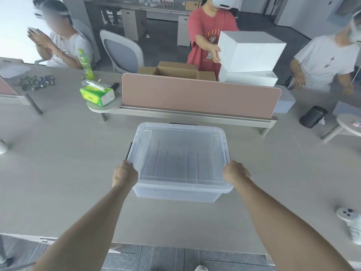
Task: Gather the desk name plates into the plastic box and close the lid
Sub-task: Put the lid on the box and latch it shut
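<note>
Your left hand (125, 174) and right hand (235, 173) clasp the near side edges of the lid (181, 153), which sits on the box (176, 194) mid-desk (58, 153), probably to press it shut; faint upright plates (176, 157) show inside.

Open office, even bright light. Pale wood-grain table (58, 173) fills the foreground. A pink divider panel (199, 94) stands upright along its far edge on a metal rail. Behind the divider: a grey swivel chair (121, 49), grey carpet floor (160, 47), rows of white desks with pedestal cabinets (132, 22). Left of the divider, a small round shelf (97, 109). Right of the divider, a black bin (312, 116). Dark floor tiles (166, 257) below the table's near edge.
</note>
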The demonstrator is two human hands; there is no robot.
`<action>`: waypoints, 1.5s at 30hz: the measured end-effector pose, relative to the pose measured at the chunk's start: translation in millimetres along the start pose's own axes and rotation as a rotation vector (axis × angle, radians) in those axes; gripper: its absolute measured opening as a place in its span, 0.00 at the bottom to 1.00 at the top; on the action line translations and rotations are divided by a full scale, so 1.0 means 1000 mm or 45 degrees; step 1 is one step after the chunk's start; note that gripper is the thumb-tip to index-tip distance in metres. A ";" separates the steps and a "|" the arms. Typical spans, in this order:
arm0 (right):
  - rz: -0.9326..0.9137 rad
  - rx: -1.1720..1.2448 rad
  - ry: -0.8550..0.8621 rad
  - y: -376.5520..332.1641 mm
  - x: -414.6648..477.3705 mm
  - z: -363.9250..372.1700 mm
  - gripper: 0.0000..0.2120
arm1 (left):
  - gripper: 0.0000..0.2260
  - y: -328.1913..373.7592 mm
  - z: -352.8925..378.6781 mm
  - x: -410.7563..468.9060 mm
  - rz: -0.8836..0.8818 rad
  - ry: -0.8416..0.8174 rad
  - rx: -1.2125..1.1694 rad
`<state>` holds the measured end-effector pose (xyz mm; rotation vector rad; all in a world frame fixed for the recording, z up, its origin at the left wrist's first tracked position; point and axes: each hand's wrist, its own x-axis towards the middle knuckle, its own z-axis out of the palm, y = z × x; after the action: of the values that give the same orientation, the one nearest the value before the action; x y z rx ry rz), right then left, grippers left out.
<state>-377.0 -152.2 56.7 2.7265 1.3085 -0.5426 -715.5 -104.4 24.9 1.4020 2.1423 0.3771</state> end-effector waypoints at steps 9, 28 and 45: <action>-0.196 -0.005 0.067 0.007 0.017 -0.009 0.15 | 0.19 0.019 -0.003 -0.006 0.019 0.101 0.239; -0.629 -0.282 -0.103 -0.079 0.083 0.008 0.32 | 0.32 0.076 0.023 0.091 0.662 -0.081 0.564; 0.227 0.510 -0.169 -0.015 0.081 -0.004 0.44 | 0.35 0.034 -0.009 0.117 -0.193 -0.369 -0.158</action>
<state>-340.1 -81.5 34.2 3.0089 1.0029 -1.0466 -730.9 16.4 16.1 1.1412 1.9375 0.2283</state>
